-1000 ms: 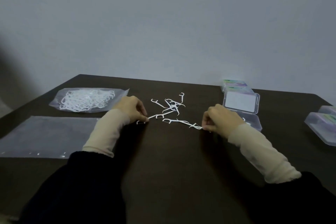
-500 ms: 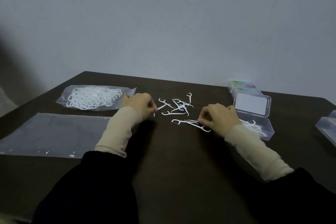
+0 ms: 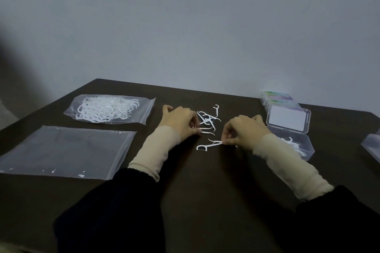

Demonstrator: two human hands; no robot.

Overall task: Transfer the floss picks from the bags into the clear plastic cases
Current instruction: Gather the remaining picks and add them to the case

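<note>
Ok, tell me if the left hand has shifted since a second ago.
Yes. The left hand has moved right, away from the full bag and toward the loose floss picks.

Your right hand (image 3: 244,132) and its pale sleeve (image 3: 287,168) cover the near left part of the open clear case (image 3: 304,150), so you cannot count the floss picks (image 3: 292,144) inside. Your left hand (image 3: 181,122) hides the ends of the picks it pinches. Another clear case (image 3: 372,149) is cut off by the right edge.
</note>
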